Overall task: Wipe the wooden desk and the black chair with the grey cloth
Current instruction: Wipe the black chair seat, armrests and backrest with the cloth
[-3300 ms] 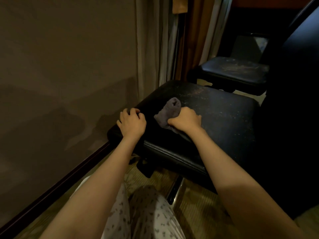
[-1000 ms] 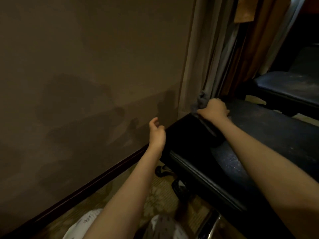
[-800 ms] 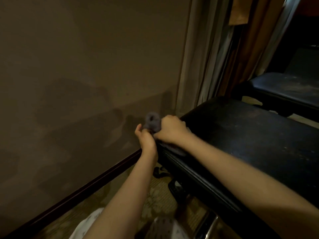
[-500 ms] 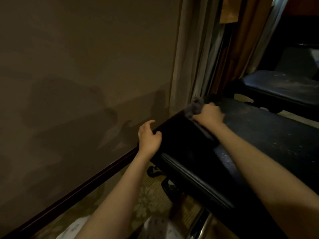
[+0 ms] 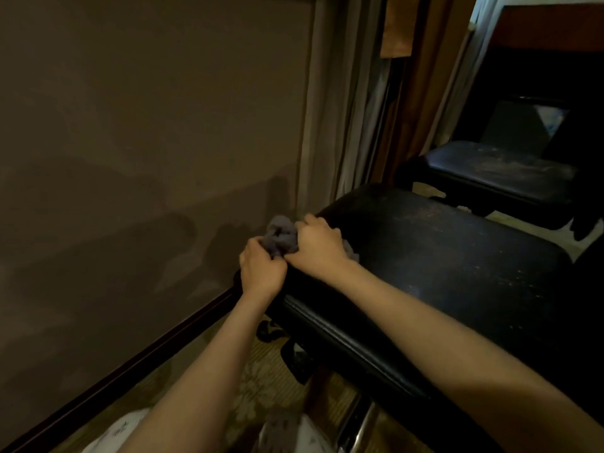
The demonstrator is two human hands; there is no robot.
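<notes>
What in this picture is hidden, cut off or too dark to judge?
Head view only.
Grey cloth: mostly covered by the left hand and right hand gripping it.
Both hands' fingertips: buried in the cloth.
Black chair: right side cut off by the frame edge; base mostly hidden beneath it.
Wooden desk: not identifiable; upper right corner too dark.

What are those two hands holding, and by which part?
Both grip the bunched grey cloth at a corner of the black chair: the left hand pinches its lower left part, the right hand clutches its right side.
</notes>
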